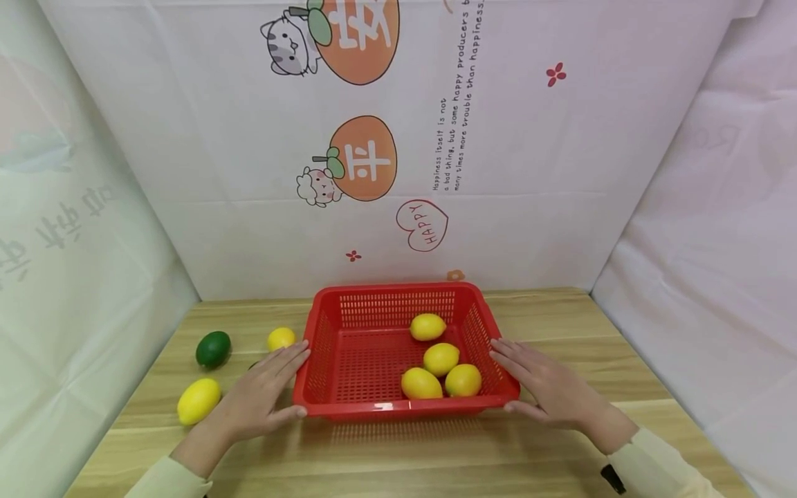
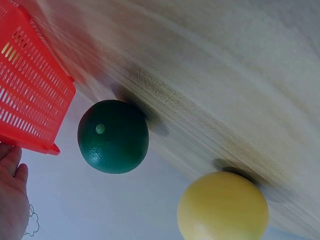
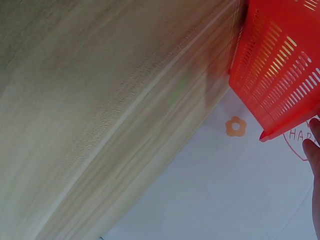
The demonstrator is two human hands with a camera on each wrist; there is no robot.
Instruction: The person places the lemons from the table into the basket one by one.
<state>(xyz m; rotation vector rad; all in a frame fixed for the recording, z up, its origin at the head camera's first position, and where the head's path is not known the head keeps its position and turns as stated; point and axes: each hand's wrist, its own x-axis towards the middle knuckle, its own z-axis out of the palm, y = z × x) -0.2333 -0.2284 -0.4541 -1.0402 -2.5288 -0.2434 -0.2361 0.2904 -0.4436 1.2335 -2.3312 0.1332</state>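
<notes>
Light wooden table (image 1: 386, 456), enclosed by white printed sheets (image 1: 535, 173) at back and sides. Red basket (image 1: 373, 304) sat mid-table holding four lemons (image 1: 441, 359). Left hand (image 1: 261, 394) and right hand (image 1: 548, 387) lay flat-fingered against its sides, gripping nothing. Lime (image 1: 213, 348) and two lemons (image 1: 198, 400) lay left of it.
</notes>
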